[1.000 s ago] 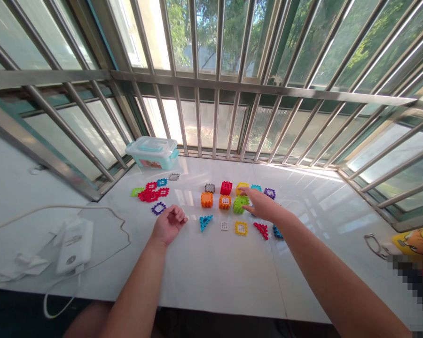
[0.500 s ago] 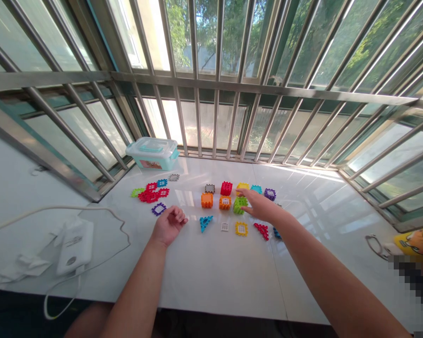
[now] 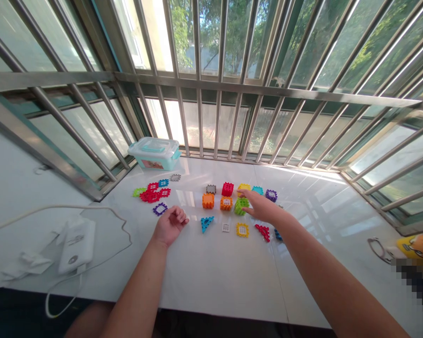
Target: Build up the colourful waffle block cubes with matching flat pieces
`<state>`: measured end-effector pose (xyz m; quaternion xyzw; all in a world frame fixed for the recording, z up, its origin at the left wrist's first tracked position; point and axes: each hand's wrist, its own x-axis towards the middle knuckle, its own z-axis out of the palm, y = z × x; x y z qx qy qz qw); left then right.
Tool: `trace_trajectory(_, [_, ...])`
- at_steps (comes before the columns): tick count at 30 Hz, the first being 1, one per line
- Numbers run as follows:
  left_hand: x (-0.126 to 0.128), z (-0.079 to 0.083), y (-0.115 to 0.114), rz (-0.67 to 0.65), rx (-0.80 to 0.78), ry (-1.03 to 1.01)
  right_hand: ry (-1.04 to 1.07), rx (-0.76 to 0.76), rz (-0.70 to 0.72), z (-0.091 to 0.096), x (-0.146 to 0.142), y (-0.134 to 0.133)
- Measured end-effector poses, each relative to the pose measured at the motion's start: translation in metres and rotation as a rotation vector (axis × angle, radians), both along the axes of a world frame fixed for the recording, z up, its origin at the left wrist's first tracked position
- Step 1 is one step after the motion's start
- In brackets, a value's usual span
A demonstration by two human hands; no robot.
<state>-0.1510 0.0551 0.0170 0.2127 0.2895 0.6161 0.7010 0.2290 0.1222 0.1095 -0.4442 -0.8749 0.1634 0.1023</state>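
Observation:
My right hand [image 3: 262, 207] reaches over the pieces with its fingers spread, just beside a green plastic waffle-block cube [image 3: 241, 205]. Its index finger points towards a yellow block [image 3: 244, 187]. Whether it touches the cube, I cannot tell. Two orange cubes [image 3: 226, 203] and a red cube [image 3: 227, 189] stand to the left of that hand. My left hand [image 3: 169, 225] rests on the white tabletop [image 3: 211, 281], fingers loosely curled and holding nothing. Nearest to it lie a purple square piece [image 3: 160, 209] and a blue triangular piece [image 3: 207, 224]. A red cluster of flat pieces [image 3: 150, 196] lies further left.
A lidded plastic storage box [image 3: 154, 154] stands against the barred window at the back. A white power bank [image 3: 76, 246] with a cable lies at the left. Eyeglasses [image 3: 379, 250] and a yellow cartoon-printed item [image 3: 418, 246] lie at the right.
The view has drifted slightly. Both hands stay nearly where they were, and no piece has visibly moved.

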Motion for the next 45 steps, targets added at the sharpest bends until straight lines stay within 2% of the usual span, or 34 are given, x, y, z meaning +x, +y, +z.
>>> trace_trajectory(20, [0.001,0.002,0.000,0.008,-0.004,0.019,-0.013,0.018,0.011,0.000,-0.002,-0.001])
trace_trajectory(27, [0.002,0.003,0.000,0.016,-0.020,0.033,-0.030,0.083,0.028,0.000,0.001,0.000])
trace_trajectory(30, [0.002,0.002,0.000,0.020,-0.024,0.024,0.029,0.171,0.022,0.006,-0.001,-0.012])
trace_trajectory(33, [0.002,0.001,0.000,0.018,-0.027,0.012,0.130,0.248,0.003,0.005,-0.010,-0.044])
trace_trajectory(36, [0.002,0.001,-0.001,0.018,-0.033,-0.005,0.182,0.216,-0.005,-0.016,-0.022,-0.094])
trace_trajectory(38, [0.002,0.001,-0.001,0.017,-0.034,-0.009,0.151,0.109,-0.017,-0.041,-0.030,-0.130])
trace_trajectory(40, [0.002,0.001,-0.001,0.016,-0.032,-0.009,0.153,0.016,-0.104,-0.069,-0.038,-0.162])
trace_trajectory(43, [0.003,0.000,-0.001,0.020,-0.020,-0.007,0.155,0.050,-0.206,-0.104,-0.048,-0.191])
trace_trajectory(45, [0.003,0.000,-0.002,0.022,-0.011,0.005,0.123,0.109,-0.210,-0.116,-0.053,-0.198])
